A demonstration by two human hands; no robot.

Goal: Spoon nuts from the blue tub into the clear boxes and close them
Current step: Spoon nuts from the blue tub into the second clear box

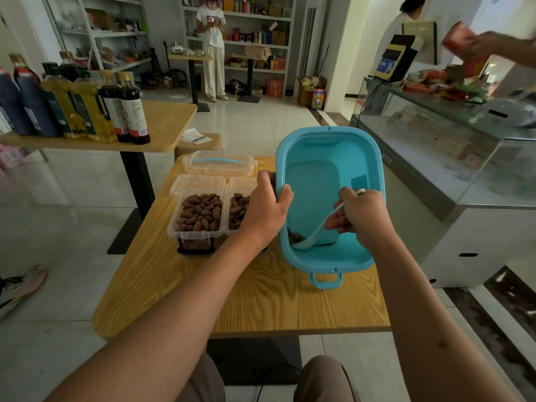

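The blue tub (327, 158) is tipped toward me on the wooden table (261, 297). My left hand (265, 208) grips its left rim, thumb over the edge. My right hand (361, 216) holds a white spoon (314, 233) whose bowl lies among a few brown nuts (295, 237) in the tub's low near corner. To the left stand two open clear boxes: the left box (198, 216) is full of nuts, and the right box (237, 211) with nuts is partly hidden by my left hand. Their lids are flipped back.
A clear lid with a blue handle (219, 165) lies behind the boxes. A second table (162, 123) at left carries oil and sauce bottles (87, 103). A glass counter (452, 146) stands at right. One person stands by the far shelves; another reaches in at upper right.
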